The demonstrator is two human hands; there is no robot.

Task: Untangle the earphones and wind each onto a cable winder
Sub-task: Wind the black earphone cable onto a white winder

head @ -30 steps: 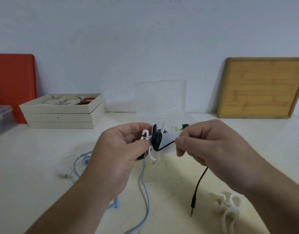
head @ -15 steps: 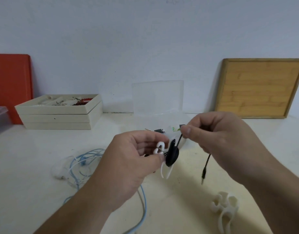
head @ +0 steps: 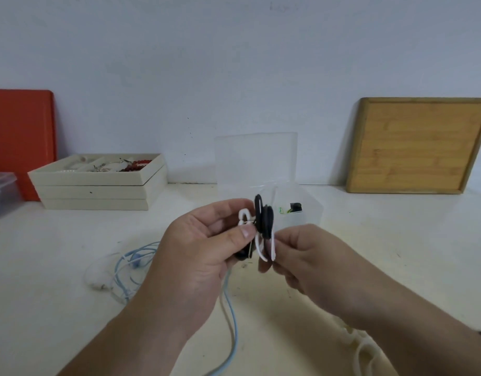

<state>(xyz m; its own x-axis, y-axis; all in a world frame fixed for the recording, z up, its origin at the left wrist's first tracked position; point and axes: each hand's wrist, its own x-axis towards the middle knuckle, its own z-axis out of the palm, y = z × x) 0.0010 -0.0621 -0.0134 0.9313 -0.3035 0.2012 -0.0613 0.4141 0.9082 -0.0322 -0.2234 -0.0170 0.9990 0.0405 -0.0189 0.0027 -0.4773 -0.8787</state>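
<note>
My left hand [head: 204, 256] pinches a white cable winder [head: 246, 217] held up over the table, with black earphone cable [head: 263, 218] coiled around its middle. My right hand [head: 315, 264] is closed just right of the winder's lower prongs, pinching the black cable's end; the plug is hidden inside my fingers. A light blue earphone [head: 133, 264] lies in loose loops on the table to the left, and its cable [head: 232, 332] runs down under my left wrist. A second white winder [head: 362, 351] lies on the table under my right forearm, partly hidden.
An open clear plastic box [head: 261, 164] with small parts stands behind my hands. Stacked beige trays [head: 98, 185] with beads sit at the back left beside a red board [head: 19, 137]. A wooden board [head: 421, 145] leans on the wall at the right.
My right hand dropped from above the winder to its lower right, and the dangling black plug is now out of sight in my fingers. More black cable sits on the winder.
</note>
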